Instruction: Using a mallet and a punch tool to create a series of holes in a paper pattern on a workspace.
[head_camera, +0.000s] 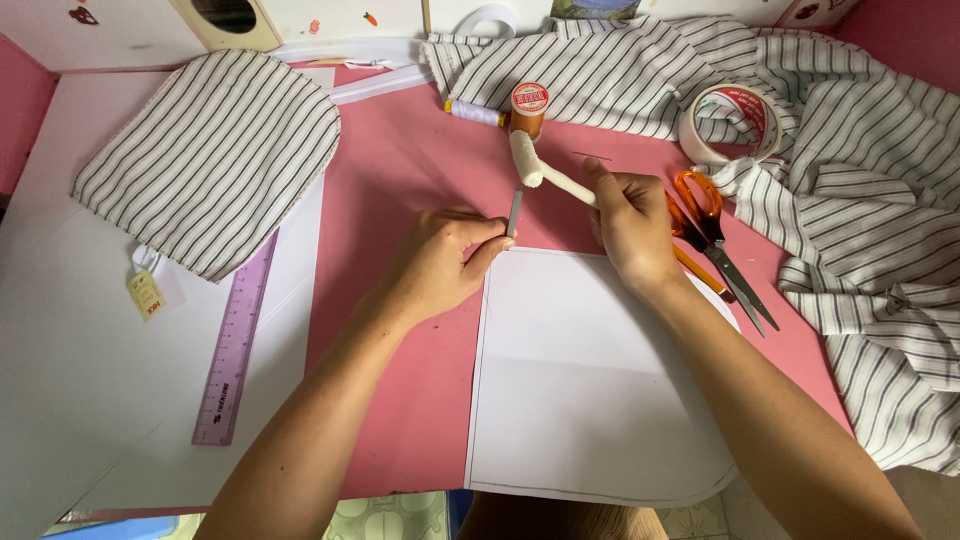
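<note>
My right hand (630, 222) grips a white rolled strip of fabric (545, 175) that sticks out up and to the left. My left hand (448, 255) pinches a short flat grey-white strip (514, 213) upright between thumb and fingers, just below the roll's end. Both hands hover over the top edge of a white paper pattern (590, 400) with a rounded lower corner, lying on the pink table (400, 190).
A striped fabric piece (215, 155) and a purple ruler (238, 345) lie at left on white paper. Orange-handled scissors (715, 235), a tape roll (730, 125), an orange thread spool (528, 108), a white spool (475, 112) and bunched striped cloth (870, 230) lie to the right.
</note>
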